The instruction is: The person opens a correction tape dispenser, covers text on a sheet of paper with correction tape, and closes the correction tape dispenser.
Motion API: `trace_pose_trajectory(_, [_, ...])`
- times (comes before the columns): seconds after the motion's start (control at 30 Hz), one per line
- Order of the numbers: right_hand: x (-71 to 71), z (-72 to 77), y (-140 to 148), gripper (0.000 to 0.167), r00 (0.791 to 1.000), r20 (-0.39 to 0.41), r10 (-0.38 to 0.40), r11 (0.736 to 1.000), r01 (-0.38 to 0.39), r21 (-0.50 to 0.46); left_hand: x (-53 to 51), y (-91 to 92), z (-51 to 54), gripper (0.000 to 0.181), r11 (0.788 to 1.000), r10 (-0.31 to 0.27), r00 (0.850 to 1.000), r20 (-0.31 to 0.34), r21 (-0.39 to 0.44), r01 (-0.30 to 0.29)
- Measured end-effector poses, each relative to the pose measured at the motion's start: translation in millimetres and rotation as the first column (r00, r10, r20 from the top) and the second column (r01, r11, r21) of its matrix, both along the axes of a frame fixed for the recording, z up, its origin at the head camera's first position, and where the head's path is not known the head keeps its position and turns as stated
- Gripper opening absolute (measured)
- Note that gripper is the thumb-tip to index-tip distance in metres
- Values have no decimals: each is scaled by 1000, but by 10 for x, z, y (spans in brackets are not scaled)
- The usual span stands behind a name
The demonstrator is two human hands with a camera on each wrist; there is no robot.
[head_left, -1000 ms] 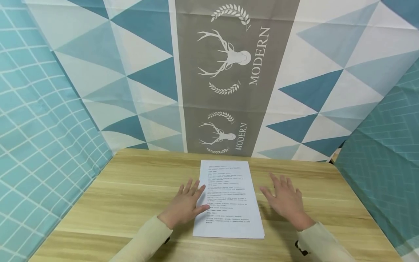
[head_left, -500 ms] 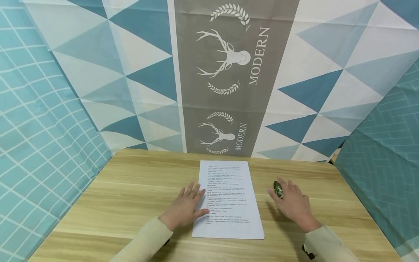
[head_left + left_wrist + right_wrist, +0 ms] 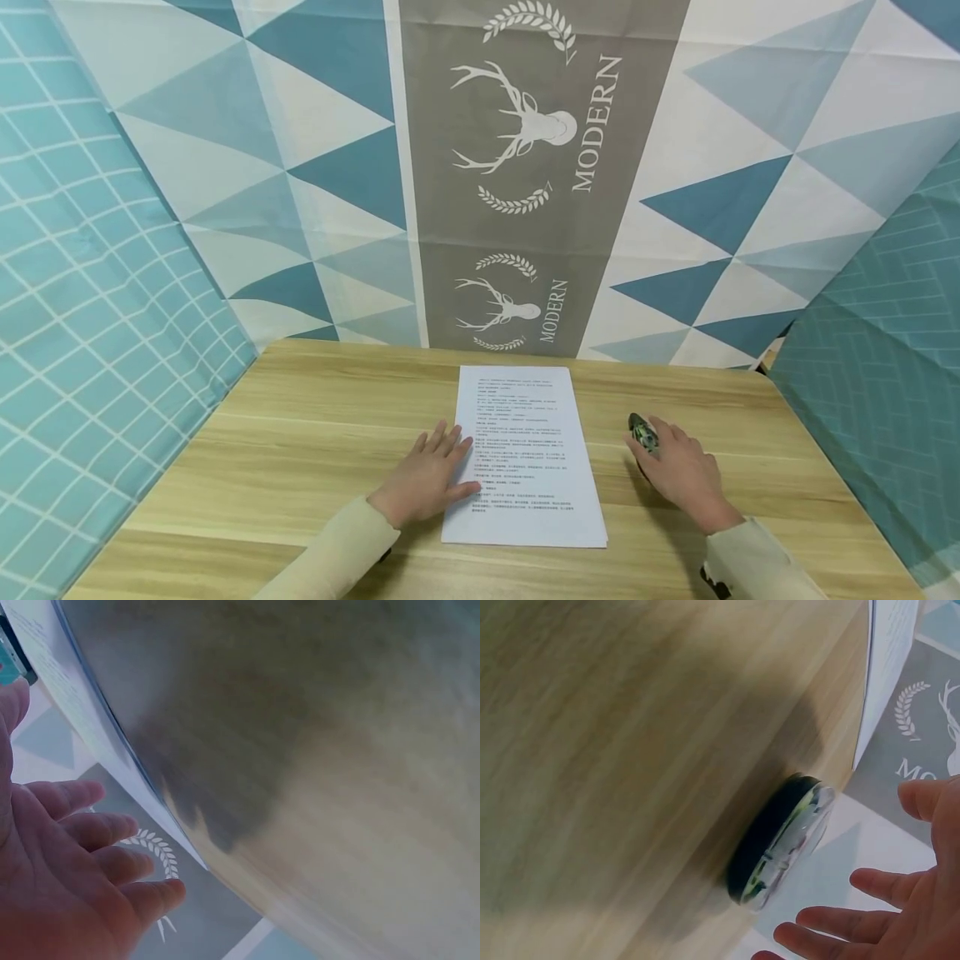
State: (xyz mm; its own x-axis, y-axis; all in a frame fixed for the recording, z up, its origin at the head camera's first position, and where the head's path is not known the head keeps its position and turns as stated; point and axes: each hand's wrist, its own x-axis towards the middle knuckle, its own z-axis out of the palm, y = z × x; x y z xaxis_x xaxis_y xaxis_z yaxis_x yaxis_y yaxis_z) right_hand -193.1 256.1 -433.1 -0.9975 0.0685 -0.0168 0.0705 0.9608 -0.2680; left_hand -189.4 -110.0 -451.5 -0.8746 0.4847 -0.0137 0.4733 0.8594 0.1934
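A stack of printed paper sheets [image 3: 525,467] lies on the wooden table in the head view. Over its left edge hovers my left hand [image 3: 423,483], fingers straight and spread, the thumb above the text. In the left wrist view that hand [image 3: 75,877] holds nothing. To the right of the sheets is an oval glossy object [image 3: 643,435] with a dark base and a clear, green-patterned domed top. My right hand [image 3: 682,475] partly covers it in the head view. The right wrist view shows the object [image 3: 780,844] apart from the loosely extended fingers [image 3: 847,922].
The wooden table [image 3: 315,433] runs back to a patterned cloth backdrop [image 3: 517,167]. Blue-green cloths hang at the left [image 3: 97,250] and right [image 3: 892,350] sides. A dark-edged teal thing [image 3: 13,656] shows at the left wrist view's corner.
My right hand has shifted right and slightly nearer, and the oval glossy object, unseen one second ago, now shows beside its fingers. The left hand and the sheets stay nearly in place.
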Motion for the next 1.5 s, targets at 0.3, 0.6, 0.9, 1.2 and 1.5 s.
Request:
trace_pose_trajectory(0.3, [2,-39,77,70,1000,23,-9,1000,9,-19,17,7,-32,70,999,-32,999,-15,-24,32])
trace_pose_trajectory(0.6, [-2,-54,121,73,998,68,-12,999,15,-36,19,19,-36,68,999,-41,999,-1,-29,40])
trace_pose_trajectory(0.9, [-10,-79,155,73,995,102,-14,998,20,-52,18,29,-59,70,997,-49,999,-6,-66,49])
trace_pose_trajectory(1.2, [-13,-81,174,74,993,117,-2,998,10,-68,15,36,-54,70,996,-43,999,22,-74,44])
trace_pose_trajectory(1.5, [1,-60,206,74,991,136,-9,995,22,-97,6,48,-65,71,996,-38,998,47,-76,41])
